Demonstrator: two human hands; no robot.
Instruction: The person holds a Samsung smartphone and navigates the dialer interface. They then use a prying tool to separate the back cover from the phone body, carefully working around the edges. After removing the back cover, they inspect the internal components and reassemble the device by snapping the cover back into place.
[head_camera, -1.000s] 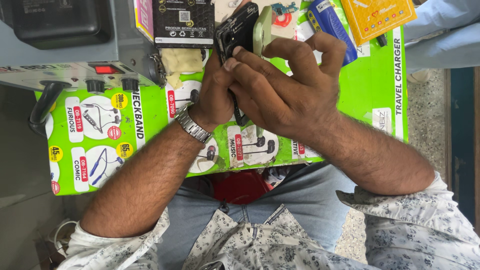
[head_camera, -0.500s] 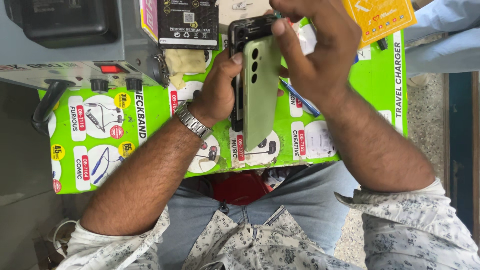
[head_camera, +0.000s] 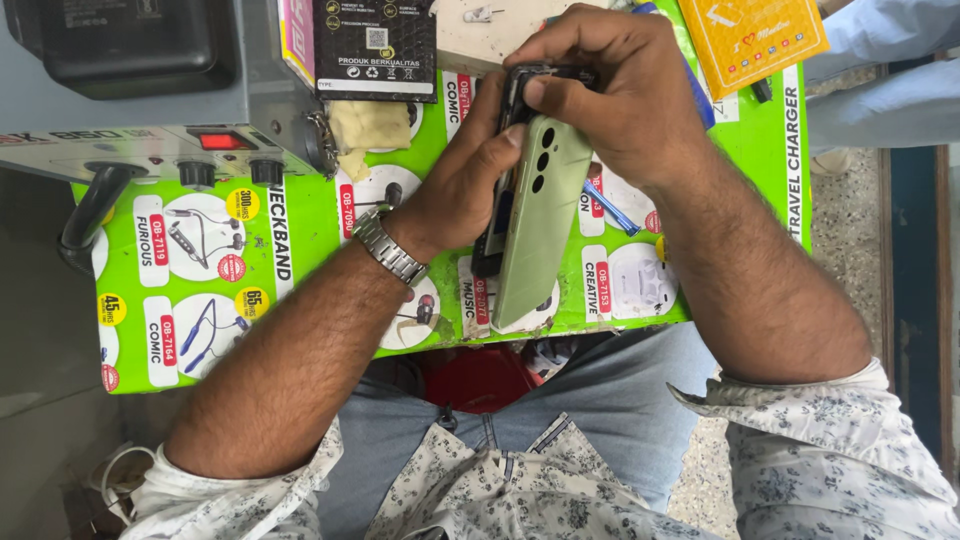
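Note:
A smartphone (head_camera: 500, 190) stands on edge over the green work board (head_camera: 300, 260), with its pale green back cover (head_camera: 535, 230) swung partly away from the dark body. My left hand (head_camera: 460, 185), a metal watch on its wrist, grips the phone's dark body from the left. My right hand (head_camera: 620, 95) curls over the phone's top end, thumb pressing at the cover's upper edge near the camera holes.
A grey machine (head_camera: 150, 90) with a red switch and knobs stands at the left. A black packet (head_camera: 375, 45), a yellow cloth (head_camera: 365, 130) and an orange card (head_camera: 760, 40) lie at the board's far side. A blue pen (head_camera: 610, 205) lies under the phone. Another person's sleeve (head_camera: 890, 60) is at the right.
The green back cover has come away from the phone body and swung wider. My right hand moved up from covering the phone to its top end.

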